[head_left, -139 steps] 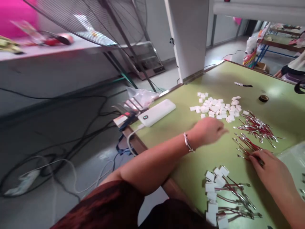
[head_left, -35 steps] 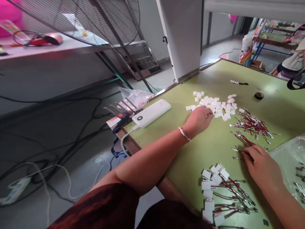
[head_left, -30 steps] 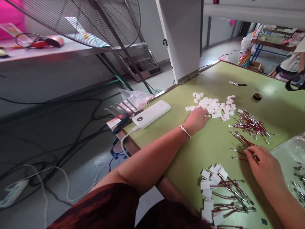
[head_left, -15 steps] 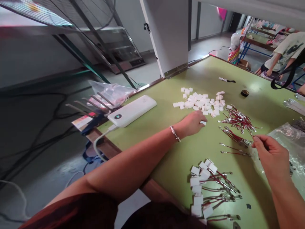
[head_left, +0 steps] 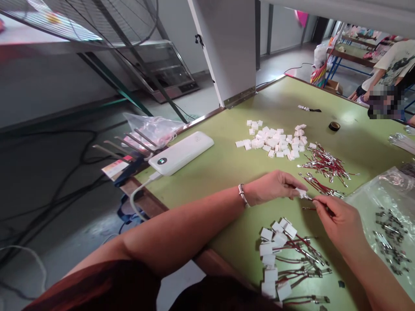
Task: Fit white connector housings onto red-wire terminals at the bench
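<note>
White plastic piece (head_left: 301,192) and red wire (head_left: 316,203) meet above the green table (head_left: 227,172) in the head view, between the two hands and near the middle of the table's near half. The left hand (head_left: 274,186) pinches the piece at its fingertips, a narrow grip closed on it; the right hand (head_left: 337,220) pinches the wire close to its metal end, which points at the piece. To do this join well, I judge the wire should stay gripped close to the tip so it cannot bend, the piece held still, and the end lined up squarely with its opening before pushing. Loose white pieces (head_left: 272,140) and a heap of red wires (head_left: 322,164) lie beyond; joined ones (head_left: 285,259) lie nearer the body, and a clear bag (head_left: 382,216) sits on the right.
</note>
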Demonstrator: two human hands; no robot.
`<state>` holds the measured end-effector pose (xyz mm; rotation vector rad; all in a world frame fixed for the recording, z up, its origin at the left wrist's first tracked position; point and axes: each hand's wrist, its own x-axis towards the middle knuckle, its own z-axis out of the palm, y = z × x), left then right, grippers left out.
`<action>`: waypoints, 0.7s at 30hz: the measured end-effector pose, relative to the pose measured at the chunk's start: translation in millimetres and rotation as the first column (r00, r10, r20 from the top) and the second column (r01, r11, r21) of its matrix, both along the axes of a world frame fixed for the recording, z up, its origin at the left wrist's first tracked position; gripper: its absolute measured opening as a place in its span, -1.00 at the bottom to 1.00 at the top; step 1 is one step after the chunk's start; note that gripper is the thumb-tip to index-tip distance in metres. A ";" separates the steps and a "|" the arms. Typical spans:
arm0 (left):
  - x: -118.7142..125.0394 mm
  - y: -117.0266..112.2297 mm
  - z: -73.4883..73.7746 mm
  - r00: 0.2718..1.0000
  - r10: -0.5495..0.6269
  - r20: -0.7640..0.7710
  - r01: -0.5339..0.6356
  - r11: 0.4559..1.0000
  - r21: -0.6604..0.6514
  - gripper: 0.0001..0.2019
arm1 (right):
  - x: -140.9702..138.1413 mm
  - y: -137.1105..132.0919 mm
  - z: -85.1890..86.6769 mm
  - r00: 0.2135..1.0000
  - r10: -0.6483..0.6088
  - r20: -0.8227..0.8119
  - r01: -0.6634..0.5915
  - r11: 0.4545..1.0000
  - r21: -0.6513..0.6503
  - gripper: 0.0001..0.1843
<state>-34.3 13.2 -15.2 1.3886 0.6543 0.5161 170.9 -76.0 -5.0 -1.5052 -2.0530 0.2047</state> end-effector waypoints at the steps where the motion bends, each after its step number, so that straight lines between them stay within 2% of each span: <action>1: -0.6 0.2 0.1 1.000 -0.016 0.006 0.016 1.000 0.000 -0.80 | 0.9 0.1 -0.1 1.000 0.002 0.006 -0.002 1.000 0.009 -0.81; 7: 0.0 -1.0 -1.7 0.999 -0.037 0.027 0.038 0.999 -0.030 -0.78 | 1.8 -2.1 -2.1 0.992 0.026 0.125 -0.041 0.993 0.114 -0.82; 13: -0.7 1.6 -3.1 0.997 -0.035 0.064 0.044 0.989 -0.139 -0.81 | 2.0 -1.5 -1.6 0.994 0.035 0.101 -0.045 0.994 0.100 -0.83; 16: -0.8 1.5 -2.3 0.995 -0.086 0.055 0.092 0.987 -0.128 -0.83 | 1.7 -1.3 -0.5 0.995 0.032 0.098 -0.041 0.995 0.094 -0.83; 21: 3.8 -4.8 -2.9 0.995 -0.091 -0.030 0.087 0.991 -0.101 -0.78 | -6.9 -5.5 -3.2 0.975 0.024 0.222 -0.053 0.990 0.128 -0.76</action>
